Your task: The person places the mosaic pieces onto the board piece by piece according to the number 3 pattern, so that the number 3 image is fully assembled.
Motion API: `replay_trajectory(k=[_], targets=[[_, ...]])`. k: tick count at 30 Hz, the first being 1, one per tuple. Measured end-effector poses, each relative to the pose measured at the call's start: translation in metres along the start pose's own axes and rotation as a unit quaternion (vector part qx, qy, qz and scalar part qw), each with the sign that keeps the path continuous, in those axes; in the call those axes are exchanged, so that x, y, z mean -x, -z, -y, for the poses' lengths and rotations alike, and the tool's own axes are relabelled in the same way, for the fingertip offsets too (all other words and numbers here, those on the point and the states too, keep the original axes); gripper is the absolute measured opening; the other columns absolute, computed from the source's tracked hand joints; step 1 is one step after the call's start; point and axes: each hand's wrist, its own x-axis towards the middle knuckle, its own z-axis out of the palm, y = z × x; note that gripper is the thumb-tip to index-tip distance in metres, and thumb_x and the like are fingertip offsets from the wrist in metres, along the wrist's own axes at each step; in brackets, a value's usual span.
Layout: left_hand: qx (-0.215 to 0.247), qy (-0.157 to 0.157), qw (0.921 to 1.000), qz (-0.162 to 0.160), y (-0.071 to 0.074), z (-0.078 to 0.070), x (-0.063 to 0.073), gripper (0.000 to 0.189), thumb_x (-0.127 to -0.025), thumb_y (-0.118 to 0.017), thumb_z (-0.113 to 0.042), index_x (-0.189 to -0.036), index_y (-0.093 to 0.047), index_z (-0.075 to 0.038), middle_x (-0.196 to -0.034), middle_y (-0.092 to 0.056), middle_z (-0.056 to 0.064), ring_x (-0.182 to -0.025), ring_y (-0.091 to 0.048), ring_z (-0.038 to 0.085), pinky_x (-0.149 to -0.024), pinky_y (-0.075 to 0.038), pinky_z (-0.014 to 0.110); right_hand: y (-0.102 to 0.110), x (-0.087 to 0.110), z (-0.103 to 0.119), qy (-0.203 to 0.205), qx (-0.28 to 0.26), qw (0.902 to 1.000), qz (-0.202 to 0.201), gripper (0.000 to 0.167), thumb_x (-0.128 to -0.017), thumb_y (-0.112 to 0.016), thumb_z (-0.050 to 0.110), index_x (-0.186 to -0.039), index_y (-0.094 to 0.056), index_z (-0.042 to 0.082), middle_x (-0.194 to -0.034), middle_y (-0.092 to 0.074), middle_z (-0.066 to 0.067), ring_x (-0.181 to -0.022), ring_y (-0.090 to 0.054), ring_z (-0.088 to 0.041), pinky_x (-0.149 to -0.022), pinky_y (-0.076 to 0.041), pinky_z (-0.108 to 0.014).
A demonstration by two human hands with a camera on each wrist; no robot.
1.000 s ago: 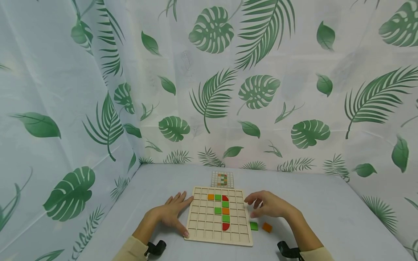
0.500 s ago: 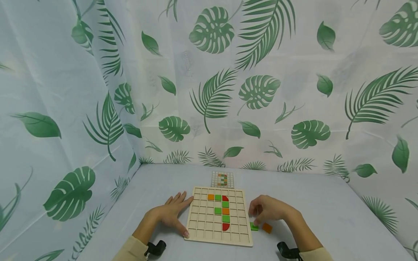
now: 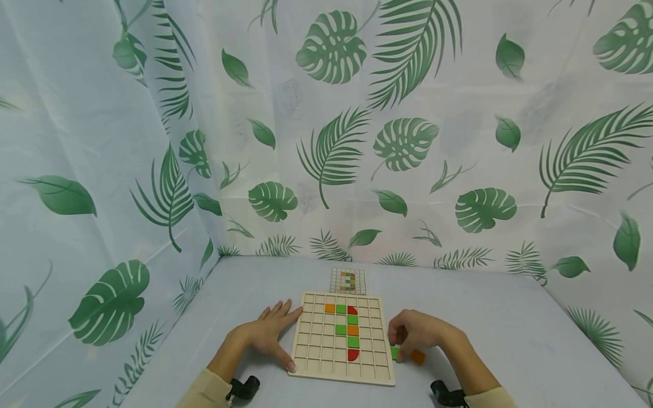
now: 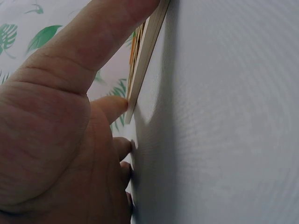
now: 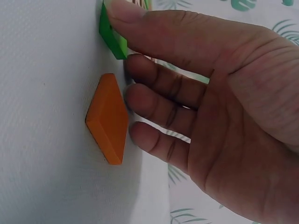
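Note:
A pale wooden grid board (image 3: 316,352) lies on the table, with green, orange and red tiles set in some of its squares. My left hand (image 3: 267,335) is spread at its left side, thumb on the near left corner and index fingertip at the left edge. On the other side, my right hand (image 3: 418,328) pinches a loose green tile (image 5: 112,39) beside the board, thumb on its face. The other fingers curl close to the tabletop. An orange tile (image 5: 111,116) lies loose just under those fingers, partly covered by the hand in the head view.
A small card (image 3: 335,282) printed with a grid and coloured squares lies behind the board's far edge. White cloth (image 3: 490,306) covers the table. A leaf-patterned curtain (image 3: 347,226) hangs at the back and left side. Black cameras (image 3: 246,387) sit at both wrists.
My right hand has come down and nearer from beside the board's upper right edge, and its thumb and fingers have closed on the green tile. The left hand and board have stayed put.

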Motion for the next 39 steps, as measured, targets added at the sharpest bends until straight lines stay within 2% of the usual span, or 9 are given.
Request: replay_trajectory(k=[14,29,39], targets=[[0.004,0.000,1.0000,-0.001,0.0011,-0.0022,0.0016,0.133,-0.066,-0.091,-0.064,-0.168,-0.019,-0.021,-0.175,-0.006,0.020,-0.162,-0.001,0.042,-0.129,-0.005,0.064,-0.0007,-0.0003,0.0017,0.010,0.014,0.9998,0.013,0.025,-0.071,-0.089,-0.001,-0.084,-0.071,0.009,-0.080,-0.066,0.000,-0.072,-0.055,-0.011,-0.065,-0.046,-0.025],[0.005,-0.003,1.0000,-0.002,0.0007,-0.0005,0.0011,0.132,-0.066,-0.091,-0.065,-0.168,-0.020,-0.021,-0.175,-0.006,0.020,-0.163,0.000,0.041,-0.129,-0.005,0.064,0.0005,-0.0005,0.0029,0.024,-0.013,0.9993,0.024,0.026,-0.073,-0.090,-0.001,-0.087,-0.069,0.006,-0.076,-0.057,0.003,-0.071,-0.051,-0.011,-0.063,-0.041,-0.023],[0.004,-0.003,1.0000,-0.002,-0.0003,0.0013,0.0001,0.133,-0.065,-0.090,-0.066,-0.168,-0.018,-0.022,-0.175,-0.005,0.020,-0.163,0.000,0.041,-0.129,-0.005,0.064,0.0011,-0.0007,0.0011,0.022,-0.017,0.9994,0.022,0.022,-0.076,-0.088,0.003,-0.085,-0.068,0.006,-0.077,-0.061,0.004,-0.071,-0.054,-0.012,-0.064,-0.043,-0.025]])
